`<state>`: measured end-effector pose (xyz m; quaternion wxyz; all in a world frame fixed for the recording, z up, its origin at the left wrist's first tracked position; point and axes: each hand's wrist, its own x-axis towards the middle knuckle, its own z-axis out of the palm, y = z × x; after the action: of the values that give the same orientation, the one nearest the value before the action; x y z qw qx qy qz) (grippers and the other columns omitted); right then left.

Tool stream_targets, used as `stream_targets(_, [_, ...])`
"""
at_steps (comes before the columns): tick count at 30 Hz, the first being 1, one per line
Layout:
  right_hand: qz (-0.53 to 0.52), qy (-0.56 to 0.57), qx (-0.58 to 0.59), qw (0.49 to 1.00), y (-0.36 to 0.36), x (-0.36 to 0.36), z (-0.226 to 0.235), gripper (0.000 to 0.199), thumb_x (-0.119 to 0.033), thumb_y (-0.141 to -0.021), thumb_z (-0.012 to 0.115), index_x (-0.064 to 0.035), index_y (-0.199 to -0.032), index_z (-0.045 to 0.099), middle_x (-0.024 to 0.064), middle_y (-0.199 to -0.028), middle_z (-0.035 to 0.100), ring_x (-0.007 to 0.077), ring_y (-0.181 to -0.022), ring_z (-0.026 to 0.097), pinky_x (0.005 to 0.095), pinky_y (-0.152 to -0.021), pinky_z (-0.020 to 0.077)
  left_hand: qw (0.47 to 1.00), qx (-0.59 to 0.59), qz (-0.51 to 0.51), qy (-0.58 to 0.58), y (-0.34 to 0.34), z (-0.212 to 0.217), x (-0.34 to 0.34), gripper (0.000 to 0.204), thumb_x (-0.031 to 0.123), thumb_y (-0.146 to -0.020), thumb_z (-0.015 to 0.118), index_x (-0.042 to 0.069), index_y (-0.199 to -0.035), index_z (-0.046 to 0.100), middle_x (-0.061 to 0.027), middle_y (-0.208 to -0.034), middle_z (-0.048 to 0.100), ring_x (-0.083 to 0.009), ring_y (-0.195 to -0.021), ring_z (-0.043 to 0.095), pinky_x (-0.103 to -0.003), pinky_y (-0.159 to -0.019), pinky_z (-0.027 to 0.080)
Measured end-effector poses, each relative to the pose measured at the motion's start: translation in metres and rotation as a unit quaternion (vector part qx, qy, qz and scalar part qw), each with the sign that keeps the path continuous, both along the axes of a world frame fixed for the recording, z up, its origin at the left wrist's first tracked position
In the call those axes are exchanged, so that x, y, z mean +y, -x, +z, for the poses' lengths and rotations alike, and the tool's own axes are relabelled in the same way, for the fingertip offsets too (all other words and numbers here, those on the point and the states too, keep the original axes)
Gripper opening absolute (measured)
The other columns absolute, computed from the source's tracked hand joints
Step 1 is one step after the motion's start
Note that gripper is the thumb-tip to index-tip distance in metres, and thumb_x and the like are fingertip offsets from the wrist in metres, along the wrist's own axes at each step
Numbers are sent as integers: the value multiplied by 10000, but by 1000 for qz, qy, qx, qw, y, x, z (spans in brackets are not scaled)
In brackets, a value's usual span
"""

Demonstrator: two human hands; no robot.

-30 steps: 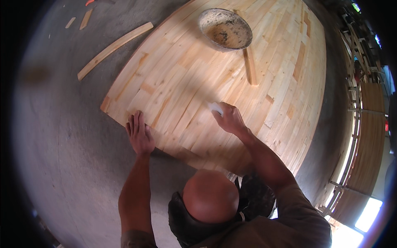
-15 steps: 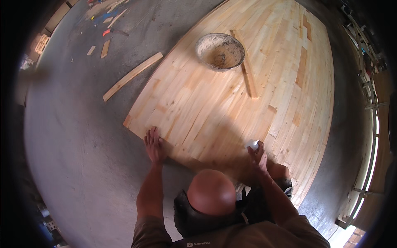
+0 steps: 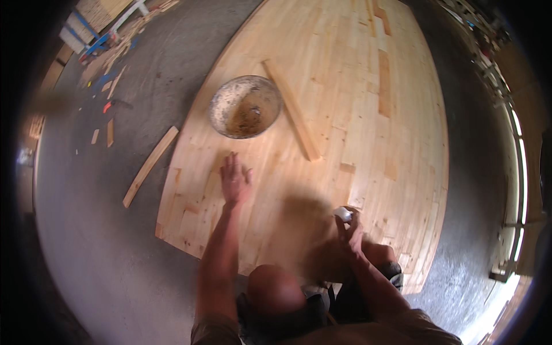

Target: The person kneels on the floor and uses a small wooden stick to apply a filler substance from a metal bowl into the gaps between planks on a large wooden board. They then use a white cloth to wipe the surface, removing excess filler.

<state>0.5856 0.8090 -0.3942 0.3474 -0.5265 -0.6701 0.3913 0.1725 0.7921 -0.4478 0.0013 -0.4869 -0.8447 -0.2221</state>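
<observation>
Near right, over the pale planked panel [image 3: 345, 109], the right hand [image 3: 352, 227] grips a small white object [image 3: 342, 214]. Farther left, the left hand [image 3: 236, 181] is open, contact unclear. Beyond sit a stained bowl [image 3: 227, 109] and loose strip [image 3: 292, 113]; wood scraps [image 3: 110, 133] dot the grey floor [image 3: 109, 241], far left.

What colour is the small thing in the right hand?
White: the small thing in the right hand shows best in the head view.
</observation>
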Motion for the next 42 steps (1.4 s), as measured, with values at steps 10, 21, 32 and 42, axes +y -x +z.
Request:
stream_targets(10, [309, -123, 72, 940, 173, 164, -4, 373, 26, -1069, 703, 59, -1411, 558, 262, -1312, 721, 441, -1203, 734, 482, -1024, 595, 999, 16, 33, 25, -8, 9, 29, 787, 349, -1008, 745, -21, -1650, 481, -233, -1706, 485, -492, -1597, 416, -672, -1307, 307])
stream_targets(21, [-20, -82, -105, 991, 257, 458, -113, 492, -319, -1144, 692, 58, -1422, 543, 341, -1246, 710, 511, -1071, 756, 535, -868, 621, 996, -62, 24, 61, 1, -2, 20, 666, 389, -1032, 699, -48, -1527, 611, -270, -1661, 523, -507, -1578, 449, -695, -1295, 308])
stream_targets(32, [-48, -45, -252, 966, 265, 464, -130, 485, -357, -1164, 646, 45, -1411, 535, 326, -1237, 729, 552, -1063, 746, 585, -816, 616, 960, -45, 239, 141, 273, 47, 112, 677, 309, -761, 1037, 41, -1261, 667, -206, -1287, 722, -431, -1270, 670, -521, -1024, 582])
stream_targets(42, [-45, -74, -198, 976, 279, 459, -106, 433, -286, -1144, 608, 52, -1415, 589, 303, -1265, 737, 502, -1143, 721, 535, -951, 579, 911, -175, 288, 239, 295, 32, 117, 738, 220, -824, 977, 26, -1431, 604, -276, -1509, 631, -482, -1379, 597, -553, -1186, 499])
